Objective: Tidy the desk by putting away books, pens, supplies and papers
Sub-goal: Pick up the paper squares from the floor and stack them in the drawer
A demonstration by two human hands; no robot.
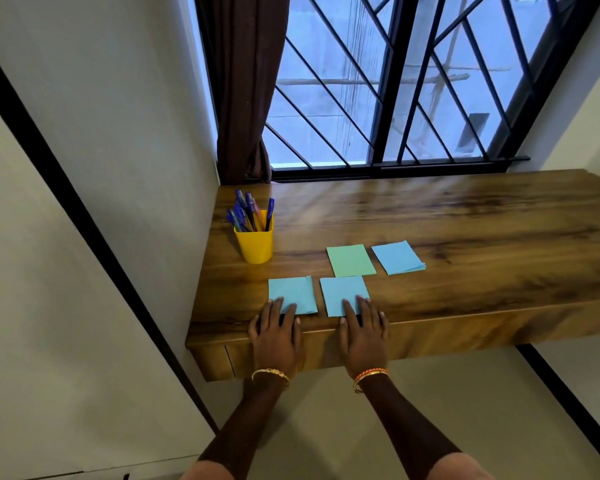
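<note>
View from my head, looking down at a wood desk (pixel 465 237) under a barred window (pixel 395 81).

My left hand (pixel 274 336) lies flat, palm down, fingers straight & slightly spread. Fingertips rest on the near edge of a blue pad (pixel 291 292); palm sits over the desk's front edge. It grips nothing.

My right hand (pixel 362 336) is the same: flat, fingers extended, tips pressing the near edge of a 2nd blue pad (pixel 342 292), just beside the first, at its 3 o'clock. No curl, no pinch.

From the 2nd pad, a green pad (pixel 350 260) lies at 12 o'clock, edges nearly touching. A 3rd blue pad (pixel 398 258) sits at approx 1–2 o'clock, just beside the green one, its sheets a bit fanned at the near edge.

A yellow cup (pixel 256 245) stands upright at 11 o'clock from my left hand, near the desk's left end by the wall. Blue pens (pixel 248 213) stand in it, caps up, leaning diff ways.

A brown curtain (pixel 243 88) hangs at the window's left side, behind the cup. Both wrists wear thin bracelets.
</note>
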